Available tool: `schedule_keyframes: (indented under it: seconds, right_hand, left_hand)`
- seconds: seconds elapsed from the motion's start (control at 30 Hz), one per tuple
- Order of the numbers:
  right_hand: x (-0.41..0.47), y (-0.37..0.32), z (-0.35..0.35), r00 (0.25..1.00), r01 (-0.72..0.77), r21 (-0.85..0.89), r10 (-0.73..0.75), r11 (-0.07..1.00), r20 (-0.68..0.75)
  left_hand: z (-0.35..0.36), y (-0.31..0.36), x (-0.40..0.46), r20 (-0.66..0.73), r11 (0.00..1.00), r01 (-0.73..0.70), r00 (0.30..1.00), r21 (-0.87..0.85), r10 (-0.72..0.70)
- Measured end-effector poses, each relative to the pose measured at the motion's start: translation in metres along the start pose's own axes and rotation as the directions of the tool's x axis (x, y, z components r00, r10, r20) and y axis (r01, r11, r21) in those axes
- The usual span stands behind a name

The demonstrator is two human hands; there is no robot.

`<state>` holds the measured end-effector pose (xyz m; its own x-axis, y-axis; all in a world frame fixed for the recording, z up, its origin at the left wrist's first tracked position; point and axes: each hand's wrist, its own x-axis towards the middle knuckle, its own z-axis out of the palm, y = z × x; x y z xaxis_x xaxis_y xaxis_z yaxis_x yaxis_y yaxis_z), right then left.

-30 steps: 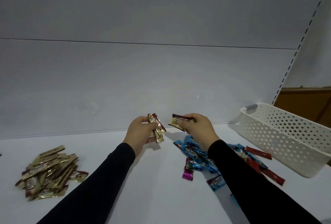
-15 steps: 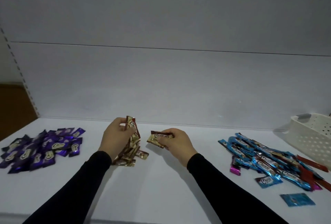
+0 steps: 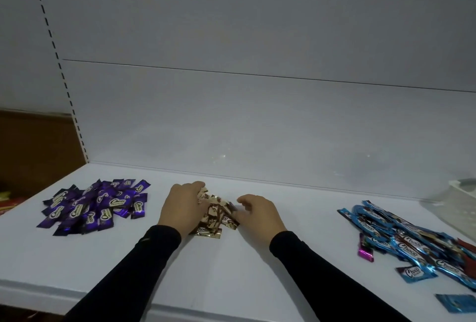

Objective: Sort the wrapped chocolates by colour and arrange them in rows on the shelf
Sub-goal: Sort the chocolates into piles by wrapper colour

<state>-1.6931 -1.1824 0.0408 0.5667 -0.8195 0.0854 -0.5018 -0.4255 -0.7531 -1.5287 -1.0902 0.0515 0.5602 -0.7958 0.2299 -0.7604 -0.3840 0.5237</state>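
Note:
A small heap of gold-wrapped chocolates (image 3: 215, 216) lies on the white shelf (image 3: 231, 270) at the centre. My left hand (image 3: 183, 208) covers its left side, fingers closed over the top wrappers. From the right, my right hand (image 3: 260, 215) curls its fingers over the heap's right edge. A pile of purple-wrapped chocolates (image 3: 95, 208) sits at the left. An unsorted pile of mostly blue chocolates (image 3: 412, 242), with a few red ones, sits at the right, a pink chocolate (image 3: 365, 251) at its left edge.
A white perforated basket (image 3: 462, 191) stands at the far right, cut off by the frame. One blue wrapper (image 3: 461, 302) lies alone near the front right edge. The shelf's back panel rises behind; a slotted upright (image 3: 64, 74) runs up the left side.
The view has swung left, bringing the purple pile into sight. Both hands have come down from holding gold chocolates in the air to resting on the gold heap on the shelf.

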Motion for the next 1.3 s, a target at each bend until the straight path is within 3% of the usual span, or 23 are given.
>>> schedule_keyframes:
  seconds: [0.33, 0.6, 0.77, 0.97, 1.1, 1.3]
  right_hand:
    - [-0.016, 0.009, -0.032, 0.979, 0.201, -0.219, -0.194, 0.955, 0.055]
    - [-0.062, 0.058, -0.1, 0.915, 0.266, -0.466, -0.374, 0.844, -0.154]
    - [-0.102, 0.105, -0.151, 0.909, 0.134, -0.535, -0.318, 0.834, -0.268]
    - [-0.142, 0.159, -0.202, 0.904, -0.118, -0.513, -0.122, 0.85, -0.409]
    - [-0.15, 0.181, -0.221, 0.904, -0.23, -0.513, -0.015, 0.827, -0.428]
    - [-0.149, 0.188, -0.223, 0.913, -0.255, -0.478, 0.046, 0.841, -0.406]
  left_hand:
    - [0.004, 0.016, -0.011, -0.048, 0.998, -0.066, 0.997, 0.003, 0.067]
    - [0.03, 0.085, -0.037, -0.082, 0.933, -0.346, 0.937, -0.1, 0.339]
    - [0.063, 0.131, -0.057, -0.021, 0.883, -0.452, 0.891, -0.127, 0.453]
    - [0.111, 0.185, -0.08, 0.129, 0.843, -0.519, 0.835, -0.14, 0.536]
    - [0.134, 0.22, -0.084, 0.189, 0.815, -0.562, 0.793, -0.14, 0.579]
    - [0.155, 0.251, -0.084, 0.269, 0.807, -0.584, 0.767, -0.084, 0.583]
